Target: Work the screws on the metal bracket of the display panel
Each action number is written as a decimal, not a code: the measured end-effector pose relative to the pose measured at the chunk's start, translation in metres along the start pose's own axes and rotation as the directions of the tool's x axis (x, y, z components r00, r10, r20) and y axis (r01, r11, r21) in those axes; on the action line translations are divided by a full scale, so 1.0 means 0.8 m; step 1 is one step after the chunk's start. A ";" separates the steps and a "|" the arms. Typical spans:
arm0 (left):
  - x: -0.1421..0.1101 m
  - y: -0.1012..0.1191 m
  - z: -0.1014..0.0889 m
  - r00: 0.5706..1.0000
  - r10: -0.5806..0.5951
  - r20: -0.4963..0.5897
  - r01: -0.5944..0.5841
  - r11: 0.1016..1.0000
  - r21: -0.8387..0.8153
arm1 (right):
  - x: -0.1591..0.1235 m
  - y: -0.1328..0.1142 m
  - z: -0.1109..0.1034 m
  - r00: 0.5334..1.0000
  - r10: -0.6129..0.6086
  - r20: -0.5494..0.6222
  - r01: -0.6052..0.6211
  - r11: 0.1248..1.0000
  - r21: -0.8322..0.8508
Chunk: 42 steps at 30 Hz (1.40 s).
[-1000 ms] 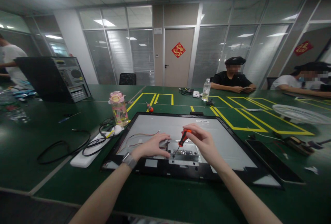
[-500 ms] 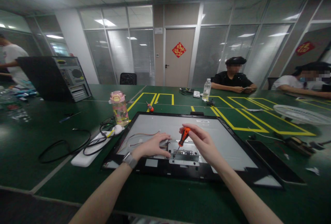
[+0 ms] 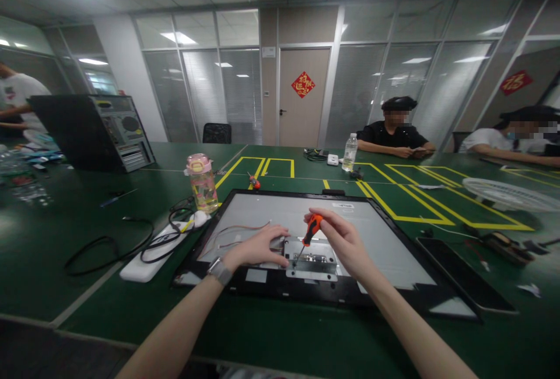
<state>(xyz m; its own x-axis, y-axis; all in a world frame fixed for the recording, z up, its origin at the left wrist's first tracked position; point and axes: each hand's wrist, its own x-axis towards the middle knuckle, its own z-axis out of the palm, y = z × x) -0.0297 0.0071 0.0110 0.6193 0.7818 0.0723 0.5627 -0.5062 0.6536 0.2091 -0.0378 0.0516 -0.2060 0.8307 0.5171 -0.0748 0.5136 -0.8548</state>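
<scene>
A monitor lies face down with its back panel (image 3: 385, 239) exposed inside a black frame on the green table. My right hand (image 3: 343, 242) is closed around an orange-handled screwdriver (image 3: 310, 233), its tip down on the small metal bracket (image 3: 312, 258) near the panel's front edge. My left hand (image 3: 258, 246) rests flat on the panel just left of the bracket, fingers stretched toward it, a watch on the wrist. Thin red and grey wires (image 3: 231, 232) run across the panel to the left.
A pink drink bottle (image 3: 202, 183), black cables (image 3: 131, 245) and a white power strip (image 3: 149, 256) lie to the left. A computer tower (image 3: 100, 131) stands far left. A dark slab (image 3: 464, 274) and a fan grille (image 3: 507, 192) lie right. Two people sit across the table.
The screwdriver handle has shifted slightly in my right hand's fingers while the tip stays on the bracket. My left hand has not moved.
</scene>
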 end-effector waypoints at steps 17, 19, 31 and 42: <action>0.000 0.002 0.000 1.000 0.018 -0.002 -0.018 1.000 0.022 | -0.001 0.002 0.002 0.997 -0.082 -0.014 0.079 0.990 -0.119; -0.001 0.003 0.000 1.000 0.017 0.001 -0.017 1.000 0.021 | -0.001 0.003 0.003 0.992 -0.120 -0.048 0.109 0.977 -0.185; 0.000 -0.003 0.000 1.000 0.015 0.009 -0.015 1.000 0.021 | -0.004 0.003 0.003 0.975 -0.214 -0.052 0.185 0.923 -0.339; 0.000 -0.005 0.002 1.000 0.007 0.005 -0.007 1.000 0.023 | -0.001 0.003 0.002 0.969 -0.237 -0.064 0.194 0.898 -0.394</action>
<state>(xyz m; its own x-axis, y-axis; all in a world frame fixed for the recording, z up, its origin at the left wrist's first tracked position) -0.0315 0.0086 0.0071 0.6259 0.7765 0.0731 0.5710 -0.5201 0.6352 0.2077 -0.0377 0.0490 -0.1197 0.6974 0.7066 0.2775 0.7069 -0.6506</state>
